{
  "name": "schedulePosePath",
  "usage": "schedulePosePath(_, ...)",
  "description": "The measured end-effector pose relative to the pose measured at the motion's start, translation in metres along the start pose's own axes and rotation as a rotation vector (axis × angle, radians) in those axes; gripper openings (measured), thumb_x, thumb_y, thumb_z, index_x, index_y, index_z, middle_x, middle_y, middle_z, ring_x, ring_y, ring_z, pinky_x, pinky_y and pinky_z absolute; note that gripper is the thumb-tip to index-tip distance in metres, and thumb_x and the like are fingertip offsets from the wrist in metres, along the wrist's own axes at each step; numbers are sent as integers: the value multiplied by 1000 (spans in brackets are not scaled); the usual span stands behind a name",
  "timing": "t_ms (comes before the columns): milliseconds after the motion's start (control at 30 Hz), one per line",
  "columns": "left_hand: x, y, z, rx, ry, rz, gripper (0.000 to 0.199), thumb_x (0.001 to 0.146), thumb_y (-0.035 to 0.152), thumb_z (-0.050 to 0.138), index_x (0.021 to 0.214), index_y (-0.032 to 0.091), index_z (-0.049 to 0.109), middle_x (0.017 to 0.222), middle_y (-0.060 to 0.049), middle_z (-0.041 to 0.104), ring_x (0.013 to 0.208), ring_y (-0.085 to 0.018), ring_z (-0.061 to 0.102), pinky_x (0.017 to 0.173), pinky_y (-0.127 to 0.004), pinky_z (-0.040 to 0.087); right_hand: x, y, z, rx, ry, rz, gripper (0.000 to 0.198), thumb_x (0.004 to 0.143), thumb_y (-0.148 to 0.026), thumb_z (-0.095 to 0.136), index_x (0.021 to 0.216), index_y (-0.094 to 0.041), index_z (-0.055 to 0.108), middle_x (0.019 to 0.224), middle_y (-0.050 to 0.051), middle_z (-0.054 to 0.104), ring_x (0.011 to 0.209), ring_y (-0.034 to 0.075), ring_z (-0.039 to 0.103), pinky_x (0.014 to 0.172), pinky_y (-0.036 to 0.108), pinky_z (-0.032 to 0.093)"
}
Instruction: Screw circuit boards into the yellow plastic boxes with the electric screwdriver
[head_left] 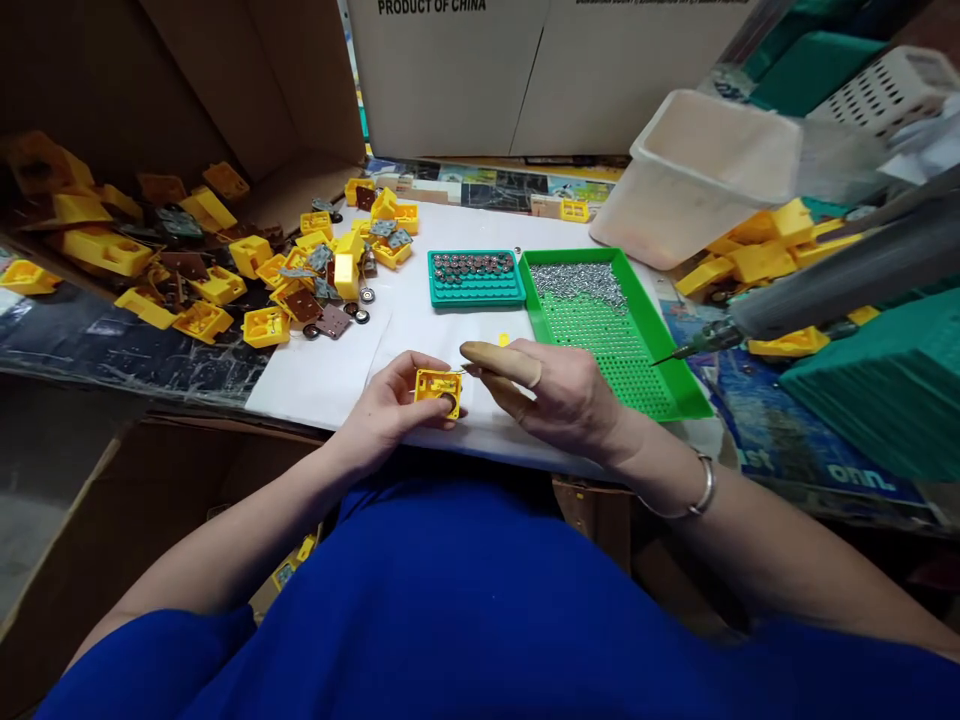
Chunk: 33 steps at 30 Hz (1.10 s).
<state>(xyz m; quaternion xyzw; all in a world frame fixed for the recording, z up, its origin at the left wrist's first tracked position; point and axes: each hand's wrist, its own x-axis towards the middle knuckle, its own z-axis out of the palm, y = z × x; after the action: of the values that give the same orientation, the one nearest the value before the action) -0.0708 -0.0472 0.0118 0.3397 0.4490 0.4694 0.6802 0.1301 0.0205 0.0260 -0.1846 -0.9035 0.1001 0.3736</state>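
My left hand (390,405) grips a small yellow plastic housing (421,396), its open side facing up. The thumb lies over the housing's near right corner, beside a dark round part (448,401) inside. My right hand (551,390) wears tan finger covers on its index finger and thumb. Its fingertips are drawn together at the right edge of the housing, and whatever is between them is too small to make out. Beyond my hands is a teal tray (476,297) with rows of small round metal parts. A green tray (660,375) with many small screws stands to its right.
Yellow housings (266,327) with wired brown and grey boards are heaped at left, spilling from a cardboard box (315,90). A power screwdriver (739,325) points in from the right. A translucent bin (705,180) stands behind more yellow housings (772,245). Teal trays (885,375) are stacked at right.
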Motion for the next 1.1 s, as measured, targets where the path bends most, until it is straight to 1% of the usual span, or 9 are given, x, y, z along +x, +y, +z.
schedulePosePath(133,8,-7,7,-10,110,166,39,68,22,81,98,19,57,88,1,70,75,-13,67,71,-27,57,-5,-20,9,518,5,383,23,92,-19,60,114,-17,66,99,6,76,80,13,73,72,25,61)
schedulePosePath(233,10,-7,9,-73,98,133,38,67,19,76,100,19,57,80,3,69,69,-10,63,66,-22,53,-13,-28,20,662,-9,507,26,91,-25,62,117,-18,65,99,6,76,81,14,74,75,28,63)
schedulePosePath(433,10,0,11,-171,92,15,33,72,28,76,99,19,58,90,-1,72,84,-14,67,76,-26,52,-28,-31,30,561,-19,448,38,91,-26,63,127,-15,60,103,10,76,86,17,74,82,33,63)
schedulePosePath(600,13,-2,8,-157,73,-18,41,71,25,80,103,20,54,85,-1,72,82,-17,69,81,-30,50,-34,-30,31,535,-60,332,51,88,-17,61,138,-16,53,122,13,71,93,17,74,83,31,63)
schedulePosePath(667,13,-5,7,-146,39,-7,41,73,27,80,105,20,54,87,-1,72,82,-17,69,81,-31,50,-35,-29,30,443,-27,285,42,90,-14,58,132,-18,59,116,10,73,92,15,74,82,28,62)
schedulePosePath(767,10,-10,9,-41,24,91,37,75,28,79,103,20,57,89,-1,70,81,-15,66,78,-28,50,-31,-27,25,266,19,234,21,93,-18,60,111,-17,70,86,5,73,73,11,69,70,22,58)
schedulePosePath(867,7,-13,10,48,24,142,30,77,30,78,99,18,63,89,-1,68,81,-13,62,76,-24,50,-23,-23,20,163,19,258,13,93,-23,62,97,-16,72,81,5,64,72,12,63,66,23,55)
schedulePosePath(1000,8,-12,8,-113,-68,-34,29,77,28,77,101,18,65,93,-2,69,84,-16,65,77,-30,55,-14,-16,15,197,-83,321,8,93,-20,62,94,-16,69,85,5,67,78,13,64,73,26,54)
schedulePosePath(1100,10,-10,5,-184,-79,-96,27,77,23,74,102,17,66,95,-3,70,85,-17,68,78,-31,57,-10,-14,13,274,-132,424,12,90,-17,65,102,-17,67,87,4,72,78,13,67,73,26,55)
